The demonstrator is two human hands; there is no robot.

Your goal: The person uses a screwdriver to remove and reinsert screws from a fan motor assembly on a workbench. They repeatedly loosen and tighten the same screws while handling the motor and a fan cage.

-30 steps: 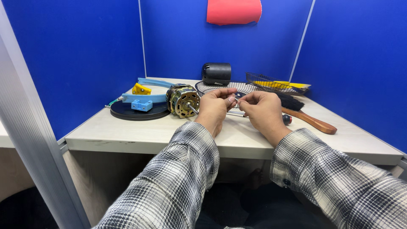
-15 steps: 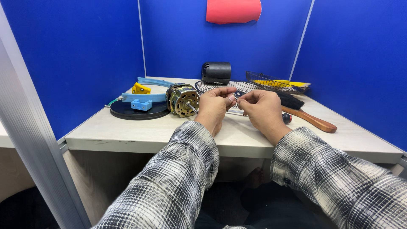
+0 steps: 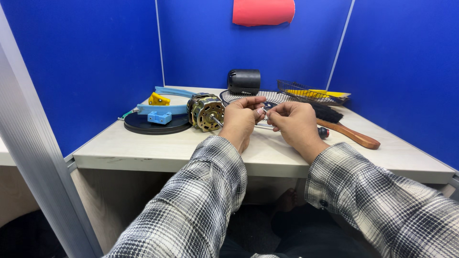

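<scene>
Centrally, both hands meet above the middle of the table (image 3: 143, 145). Left hand (image 3: 240, 119) and right hand (image 3: 295, 122) are raised a little off the surface, fingertips facing each other, both pinching a small dark metal part (image 3: 267, 105) held between them; the grip of each hand is clenched on that part, thumbs and forefingers closed around it. The part's shape is too small to make out. A thin metal rod (image 3: 263, 126) shows just beneath the hands, running toward the right hand. Just left of the left hand sits a small electric motor (image 3: 205, 112) with brass-coloured windings, its shaft pointing toward the hands. Left of the motor lies a round black disc (image 3: 155, 126) carrying a light blue plastic bracket (image 3: 159, 117) and a long blue strip (image 3: 162, 109); a yellow plastic piece (image 3: 158, 99) sits behind them. Behind the hands lies a black wire grille (image 3: 234, 97), and behind that a black cylindrical cover (image 3: 244, 81) near the blue partition. On the right, a wooden-handled brush (image 3: 345, 129) lies at an angle, near a wire basket (image 3: 311, 93) holding yellow items. Both forearms wear plaid sleeves. A red object (image 3: 263, 11) hangs on the rear partition.
</scene>
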